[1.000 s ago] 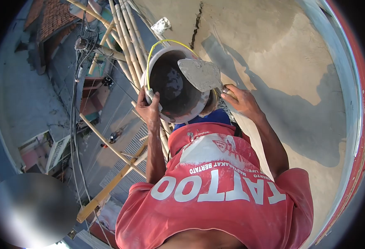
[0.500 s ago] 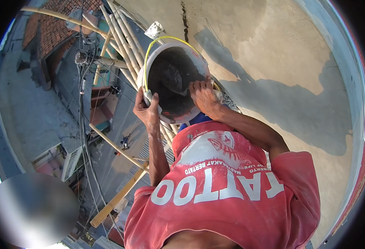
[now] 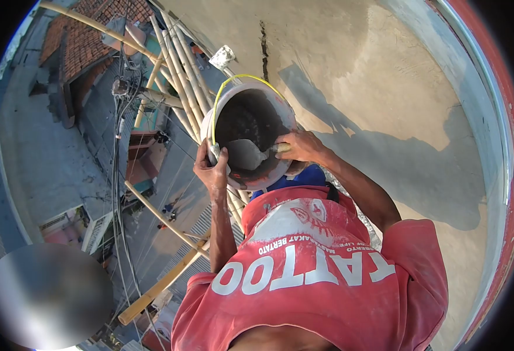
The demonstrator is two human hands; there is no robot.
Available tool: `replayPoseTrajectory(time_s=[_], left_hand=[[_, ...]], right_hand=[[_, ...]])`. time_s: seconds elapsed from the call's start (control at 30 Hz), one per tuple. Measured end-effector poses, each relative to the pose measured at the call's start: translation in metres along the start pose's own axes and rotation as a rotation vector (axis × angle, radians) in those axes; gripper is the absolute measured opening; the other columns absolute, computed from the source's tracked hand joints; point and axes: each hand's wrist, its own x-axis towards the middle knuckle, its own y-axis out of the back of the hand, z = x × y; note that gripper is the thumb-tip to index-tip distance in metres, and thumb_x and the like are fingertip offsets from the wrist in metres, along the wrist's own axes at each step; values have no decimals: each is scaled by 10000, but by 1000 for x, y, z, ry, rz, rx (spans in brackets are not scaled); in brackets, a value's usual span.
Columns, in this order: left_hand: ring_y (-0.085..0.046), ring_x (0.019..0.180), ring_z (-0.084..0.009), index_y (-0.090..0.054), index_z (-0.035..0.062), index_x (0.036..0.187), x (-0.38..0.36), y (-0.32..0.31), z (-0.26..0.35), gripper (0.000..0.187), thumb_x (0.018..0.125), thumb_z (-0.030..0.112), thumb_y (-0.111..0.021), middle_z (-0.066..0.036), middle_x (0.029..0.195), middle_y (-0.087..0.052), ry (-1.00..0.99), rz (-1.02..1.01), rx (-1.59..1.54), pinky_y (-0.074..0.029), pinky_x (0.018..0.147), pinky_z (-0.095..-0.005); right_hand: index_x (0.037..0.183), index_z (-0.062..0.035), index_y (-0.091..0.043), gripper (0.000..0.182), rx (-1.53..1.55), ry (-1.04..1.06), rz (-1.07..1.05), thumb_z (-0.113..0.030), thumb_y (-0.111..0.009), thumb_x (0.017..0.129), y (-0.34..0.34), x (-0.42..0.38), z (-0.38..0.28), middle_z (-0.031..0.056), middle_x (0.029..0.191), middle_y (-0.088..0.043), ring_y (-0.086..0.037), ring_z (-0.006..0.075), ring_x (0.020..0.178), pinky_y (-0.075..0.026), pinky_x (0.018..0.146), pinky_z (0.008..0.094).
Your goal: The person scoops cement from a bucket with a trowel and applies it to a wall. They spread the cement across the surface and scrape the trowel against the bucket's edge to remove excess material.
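Inside the bucket (image 3: 283, 110), trowel (image 3: 245, 155) in right grip (image 3: 299, 145).

Sunlight falls across the beige plastered wall (image 3: 380, 64) on my right, where a dark crack (image 3: 264, 50) and a broad shadow (image 3: 421, 169) show. To my left, bamboo poles (image 3: 180, 76) slant above a grey street (image 3: 181, 176), with dark cables (image 3: 116, 193) strung past a red-tiled roof (image 3: 87, 41).
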Motion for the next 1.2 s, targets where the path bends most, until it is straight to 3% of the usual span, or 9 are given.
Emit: replayPoseTrajectory(time_s=[0.1, 0.17, 0.33, 0.43, 0.77, 0.87, 0.93, 1.03, 1.2], left_hand=[[-552, 772, -82, -554, -85, 1185, 0, 3, -10, 487, 734, 25, -705, -24, 908, -613, 25, 99, -107, -449, 709, -210], [-562, 797, -93, -528, -94, 1214, 1, 6, -11, 530, 738, 34, -721, -39, 941, -615, 39, 129, -124, -457, 726, -217], [-580, 852, -112, -509, -94, 1233, 5, 9, -15, 536, 751, 28, -711, -65, 996, -623, 51, 132, -155, -462, 765, -229], [-585, 863, -118, -515, -90, 1228, 3, 12, -16, 522, 754, 23, -703, -73, 1005, -625, 81, 156, -158, -462, 775, -230], [-553, 756, -65, -548, -66, 1198, -6, 24, -32, 453, 764, -26, -669, -15, 919, -604, 77, 188, -191, -452, 689, -192], [-585, 841, -98, -540, -76, 1201, -14, 29, -26, 453, 766, -37, -659, -59, 998, -620, 126, 198, -151, -467, 766, -212], [-573, 832, -98, -548, -69, 1195, -20, 32, -22, 453, 762, -12, -671, -49, 981, -618, 122, 209, -158, -458, 755, -216], [-559, 821, -96, -551, -64, 1191, -28, 42, -21, 458, 759, 11, -684, -44, 968, -615, 103, 211, -165, -451, 744, -223], [-569, 883, -121, -538, -81, 1191, -45, 60, -20, 462, 753, -23, -670, -72, 1012, -615, 119, 281, -110, -445, 826, -244]], right_hand=[[1009, -75, -642, 411, 166, -73, 57, -415, -673, 780, 1, -35, 0, 179, 869, -657, -637, 349, 812, -496, 702, 433], [972, -22, -622, 391, 488, -141, 273, -370, -670, 799, 1, -54, -4, 174, 869, -653, -629, 358, 789, -493, 683, 398], [1090, -3, -496, 353, 983, -157, 308, -288, -596, 908, 2, -65, -8, 17, 669, -533, -507, 66, 569, -421, 501, 235], [1104, -6, -486, 344, 1098, -202, 422, -275, -587, 913, 15, -55, -12, 3, 653, -518, -478, 63, 533, -386, 466, 229], [990, -45, -488, 246, 1077, -194, 552, -263, -581, 921, 21, 6, -6, 8, 717, -523, -506, 68, 583, -418, 484, 236], [984, -34, -496, 258, 849, -315, 669, -265, -588, 913, -7, 48, 16, 61, 731, -563, -550, 163, 568, -439, 502, 301], [979, -24, -508, 270, 183, -135, 963, -264, -599, 897, -17, 75, 29, 133, 757, -585, -574, 292, 601, -454, 554, 379], [985, -28, -524, 270, 152, -156, 1065, -268, -601, 887, -36, 107, 45, 180, 794, -589, -568, 374, 658, -457, 609, 425], [1019, -12, -487, 303, -16, -184, 1240, -248, -618, 882, -37, 139, 51, 168, 823, -601, -599, 351, 703, -474, 553, 420]])
